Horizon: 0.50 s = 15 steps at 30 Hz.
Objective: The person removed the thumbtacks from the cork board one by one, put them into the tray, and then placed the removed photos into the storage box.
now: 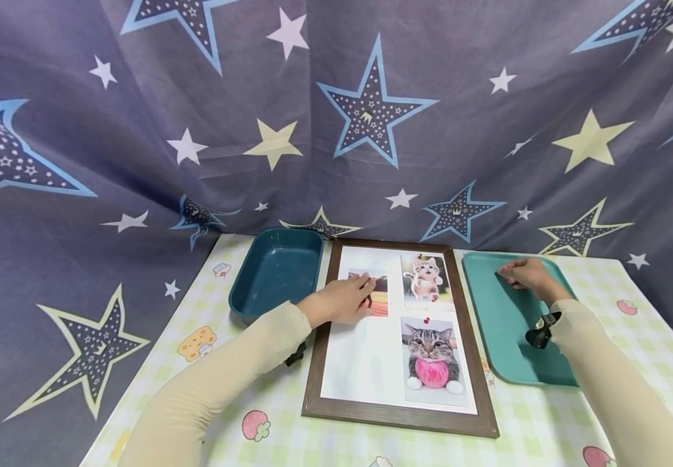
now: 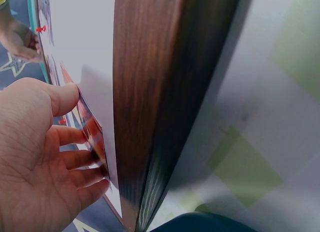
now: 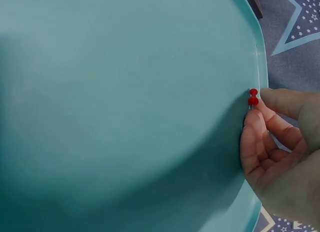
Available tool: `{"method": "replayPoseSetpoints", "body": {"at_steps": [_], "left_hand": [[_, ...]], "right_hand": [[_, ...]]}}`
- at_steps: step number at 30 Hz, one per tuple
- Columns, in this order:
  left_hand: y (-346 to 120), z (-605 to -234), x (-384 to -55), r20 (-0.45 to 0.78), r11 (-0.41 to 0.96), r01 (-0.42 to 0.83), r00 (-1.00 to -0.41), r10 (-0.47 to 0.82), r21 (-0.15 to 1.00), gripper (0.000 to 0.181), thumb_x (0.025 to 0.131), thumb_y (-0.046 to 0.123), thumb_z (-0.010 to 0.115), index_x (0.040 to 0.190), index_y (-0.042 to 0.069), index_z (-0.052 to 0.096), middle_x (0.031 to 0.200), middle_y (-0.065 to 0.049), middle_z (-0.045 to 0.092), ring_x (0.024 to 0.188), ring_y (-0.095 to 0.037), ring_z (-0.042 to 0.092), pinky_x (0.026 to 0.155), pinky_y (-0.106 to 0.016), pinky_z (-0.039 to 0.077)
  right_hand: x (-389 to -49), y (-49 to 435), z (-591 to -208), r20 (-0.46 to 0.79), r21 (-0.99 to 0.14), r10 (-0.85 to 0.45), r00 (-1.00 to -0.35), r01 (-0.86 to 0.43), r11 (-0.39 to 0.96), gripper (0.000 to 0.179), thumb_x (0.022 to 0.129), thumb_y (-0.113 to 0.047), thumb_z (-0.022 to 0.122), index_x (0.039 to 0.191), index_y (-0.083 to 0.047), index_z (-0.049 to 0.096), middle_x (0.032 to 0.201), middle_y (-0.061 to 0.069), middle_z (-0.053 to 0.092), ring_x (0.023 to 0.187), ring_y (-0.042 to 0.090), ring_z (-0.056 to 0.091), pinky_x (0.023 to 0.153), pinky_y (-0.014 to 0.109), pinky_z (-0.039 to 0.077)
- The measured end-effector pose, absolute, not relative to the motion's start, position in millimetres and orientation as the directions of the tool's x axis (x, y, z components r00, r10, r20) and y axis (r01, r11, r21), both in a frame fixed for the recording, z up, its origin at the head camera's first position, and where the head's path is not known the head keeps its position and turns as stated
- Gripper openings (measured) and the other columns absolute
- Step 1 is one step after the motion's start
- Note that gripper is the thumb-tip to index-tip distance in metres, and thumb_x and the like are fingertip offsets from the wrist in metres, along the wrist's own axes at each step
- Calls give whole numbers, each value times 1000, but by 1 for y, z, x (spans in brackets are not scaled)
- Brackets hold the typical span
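My left hand [image 1: 345, 299] rests with extended fingers on a reddish-orange photo [image 1: 379, 303], which lies on the white board [image 1: 360, 363] inside a brown wooden frame. The hand covers part of that photo; in the left wrist view its fingers [image 2: 82, 159] lie along the picture. Over the far part of the turquoise tray [image 1: 500, 337], my right hand [image 1: 526, 275] has its fingers curled. At its thumb and fingertips, a red push pin [image 3: 253, 96] is pinched. A kitten photo [image 1: 425, 280] and a tabby cat photo [image 1: 432, 360] each have a red pin at the top.
Left of the brown frame [image 1: 401, 423] stands a deep dark-teal container [image 1: 278, 272]. Everything sits on a green-checked tablecloth [image 1: 290, 402]. A grey curtain with stars [image 1: 366, 194] hangs behind the table and down its left side.
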<state>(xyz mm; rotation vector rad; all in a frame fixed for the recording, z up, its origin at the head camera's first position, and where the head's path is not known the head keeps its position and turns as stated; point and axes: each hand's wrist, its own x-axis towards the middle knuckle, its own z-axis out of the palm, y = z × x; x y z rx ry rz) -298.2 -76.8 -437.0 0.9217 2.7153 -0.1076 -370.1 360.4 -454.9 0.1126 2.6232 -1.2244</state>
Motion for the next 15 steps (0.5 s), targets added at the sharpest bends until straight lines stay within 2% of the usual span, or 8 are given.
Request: {"method": "replayPoseSetpoints", "body": {"at_steps": [10,15], "left_hand": [[-76,-436,-298,-275,790,614,-759,590,2,65,109,40,40,163,9,22,170,-14,21,155,-31,28,121,-44,37],[-76,-438,-299,-268,785,619,-757,596,-2,65,109,40,40,163,8,23,169,-15,22,155,-31,28,121,-44,37]], "right_hand": [[-366,356,-450,-231,-763,-21,-973,168,625,43,106,-17,52,133,16,52,91,-1,68,74,3,62,71,23,58],[-362,353,-447,-173,-772,-10,-985,130,623,42,106,-17,51,132,16,53,100,11,68,75,5,62,71,25,59]]}}
